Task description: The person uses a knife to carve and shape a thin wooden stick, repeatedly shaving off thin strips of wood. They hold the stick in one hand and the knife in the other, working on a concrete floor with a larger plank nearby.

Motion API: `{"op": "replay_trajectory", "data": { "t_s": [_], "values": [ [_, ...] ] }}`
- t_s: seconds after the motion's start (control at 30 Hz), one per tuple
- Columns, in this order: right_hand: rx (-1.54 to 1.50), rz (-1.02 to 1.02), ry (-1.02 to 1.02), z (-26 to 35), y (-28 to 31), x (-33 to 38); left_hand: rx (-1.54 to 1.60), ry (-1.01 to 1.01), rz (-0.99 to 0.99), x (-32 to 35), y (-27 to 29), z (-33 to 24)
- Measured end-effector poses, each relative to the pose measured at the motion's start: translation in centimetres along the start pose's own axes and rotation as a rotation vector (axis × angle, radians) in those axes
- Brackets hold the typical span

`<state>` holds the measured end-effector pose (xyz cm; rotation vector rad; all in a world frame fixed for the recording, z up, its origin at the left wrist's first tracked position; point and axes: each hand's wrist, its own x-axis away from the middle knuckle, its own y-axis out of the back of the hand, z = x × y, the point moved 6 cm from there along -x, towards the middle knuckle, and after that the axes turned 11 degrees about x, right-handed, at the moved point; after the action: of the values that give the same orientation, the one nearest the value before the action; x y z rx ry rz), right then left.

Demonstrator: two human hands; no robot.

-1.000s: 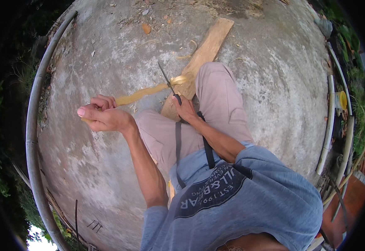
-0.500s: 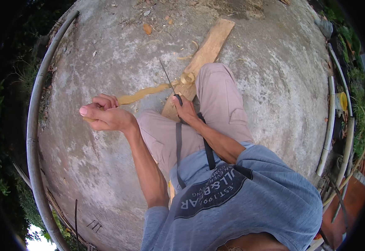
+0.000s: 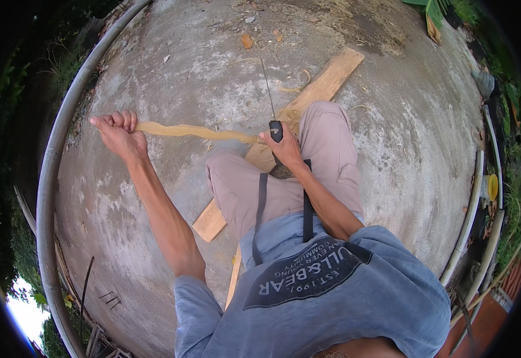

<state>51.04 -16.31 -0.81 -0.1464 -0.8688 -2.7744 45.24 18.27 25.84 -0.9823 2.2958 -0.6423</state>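
A long tan fibrous strip point(image 3: 204, 132) stretches level from my left hand point(image 3: 123, 138), far out at the left, to my right hand point(image 3: 285, 149). Fingers of the left hand are closed on the strip's outer end. In my right hand is a thin-bladed knife point(image 3: 276, 130) with a black handle, its blade pointing away from me. The right thumb lies at the strip's near end; whether it pinches the strip cannot be made out. Below runs a wooden plank point(image 3: 330, 77), slanting under my legs, with bunched tan strip point(image 3: 290, 118) on it beside the right hand.
Around me lies a stained concrete floor point(image 3: 404, 149) with thin curled shavings point(image 3: 303, 80) and dry leaves point(image 3: 247, 41). A bamboo pole point(image 3: 47, 197) borders the left side. More poles point(image 3: 466, 221) and a yellow container point(image 3: 491, 187) stand along the right.
My left hand has moved outward and away, drawing the strip straighter. The right hand has turned, lifting the knife handle. The view has shifted, showing the plank's near end.
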Motion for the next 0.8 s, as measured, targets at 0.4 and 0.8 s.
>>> {"op": "replay_trajectory", "data": {
  "t_s": [0.4,0.8],
  "values": [
    [-0.075,0.125,-0.146,3.8,-2.3,3.1,-0.309,0.681,0.052,7.2,6.2,9.4],
    [-0.633,0.167,-0.301,3.3,-4.4,5.3,-0.22,0.925,-0.044,21.8,7.6,18.4]
  ]
}}
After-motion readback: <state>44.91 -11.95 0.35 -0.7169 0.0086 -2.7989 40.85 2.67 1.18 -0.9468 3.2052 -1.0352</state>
